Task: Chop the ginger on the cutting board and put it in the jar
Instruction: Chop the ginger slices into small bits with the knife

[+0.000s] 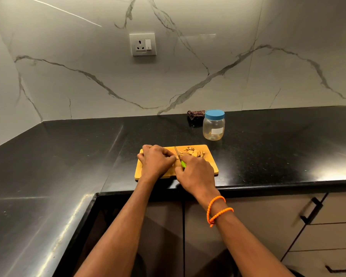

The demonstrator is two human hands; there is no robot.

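At frame centre, a green-handled knife point(180, 158) is gripped by the right hand point(196, 169) over the rectangular wooden cutting board point(212, 162). The left hand point(156, 161) is curled, fingers closed over an unsliced ginger piece that is mostly hidden. Pale ginger slices point(194, 152) are piled at the board's upper right, below the capped clear plastic jar with a blue lid point(214, 124).

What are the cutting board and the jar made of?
The cutting board looks like wood, maybe bamboo: warm honey colour and a smooth matte face. The jar seems clear plastic, though it could be glass; you can see through it and it shines a little. Its blue lid looks like smooth plastic.
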